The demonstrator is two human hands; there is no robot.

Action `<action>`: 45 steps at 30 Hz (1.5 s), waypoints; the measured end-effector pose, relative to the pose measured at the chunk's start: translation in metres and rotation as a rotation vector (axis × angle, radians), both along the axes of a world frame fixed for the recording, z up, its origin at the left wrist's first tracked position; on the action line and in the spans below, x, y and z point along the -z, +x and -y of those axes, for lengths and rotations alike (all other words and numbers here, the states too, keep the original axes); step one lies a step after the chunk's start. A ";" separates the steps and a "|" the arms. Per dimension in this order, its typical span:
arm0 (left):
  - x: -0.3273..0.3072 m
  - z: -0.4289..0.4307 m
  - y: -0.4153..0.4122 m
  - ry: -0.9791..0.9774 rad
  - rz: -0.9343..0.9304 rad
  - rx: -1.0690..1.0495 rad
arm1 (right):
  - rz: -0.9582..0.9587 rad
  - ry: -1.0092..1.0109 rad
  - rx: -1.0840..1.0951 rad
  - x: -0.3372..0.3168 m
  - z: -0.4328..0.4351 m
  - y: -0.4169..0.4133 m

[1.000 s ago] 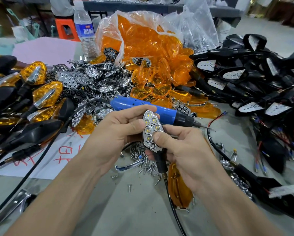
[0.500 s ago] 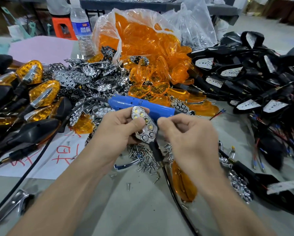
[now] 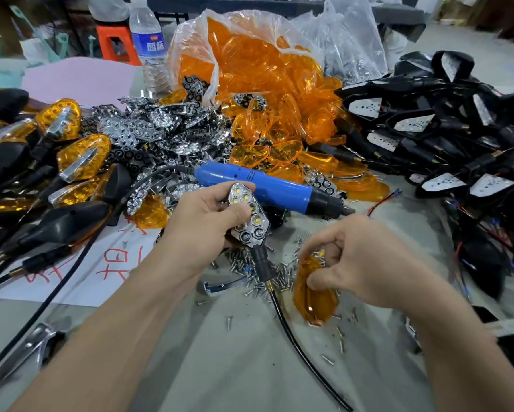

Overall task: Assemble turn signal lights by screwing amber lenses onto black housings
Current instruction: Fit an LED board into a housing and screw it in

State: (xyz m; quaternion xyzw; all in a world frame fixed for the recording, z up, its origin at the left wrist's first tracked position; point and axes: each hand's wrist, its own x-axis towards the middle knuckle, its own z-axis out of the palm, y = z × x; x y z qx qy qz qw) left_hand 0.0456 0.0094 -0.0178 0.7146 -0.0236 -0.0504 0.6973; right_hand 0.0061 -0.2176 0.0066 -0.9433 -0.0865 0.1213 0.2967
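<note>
centre frame: left hand (image 3: 202, 221) clasps one reflector-fitted housing (image 3: 251, 217). right hand (image 3: 359, 260), fingers curled, pinches one amber lens (image 3: 315, 295).

Glossy translucent amber plastic on the lens (image 3: 315, 303), mirror-bright chrome on the reflector (image 3: 258, 223), smooth blue plastic on the screwdriver (image 3: 267, 188), shiny metal screws (image 3: 241, 262), matt grey tabletop (image 3: 220, 367).

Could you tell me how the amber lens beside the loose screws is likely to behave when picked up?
The amber lens looks like a thin, clear moulded shell, so it is probably light and stiff rather than floppy. Its glossy surface may be slippery in the right hand, whose fingers curl on its upper end. Being curved, it could rock if pushed.
</note>
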 end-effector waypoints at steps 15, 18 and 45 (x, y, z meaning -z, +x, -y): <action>-0.001 0.010 -0.005 0.001 -0.004 0.031 | -0.071 1.225 0.334 0.003 -0.020 0.001; -0.001 0.011 -0.007 0.006 -0.013 0.030 | -0.090 1.274 0.342 0.003 -0.023 -0.001; -0.001 0.007 -0.005 -0.069 0.061 -0.027 | 0.116 1.102 0.190 0.025 -0.042 -0.002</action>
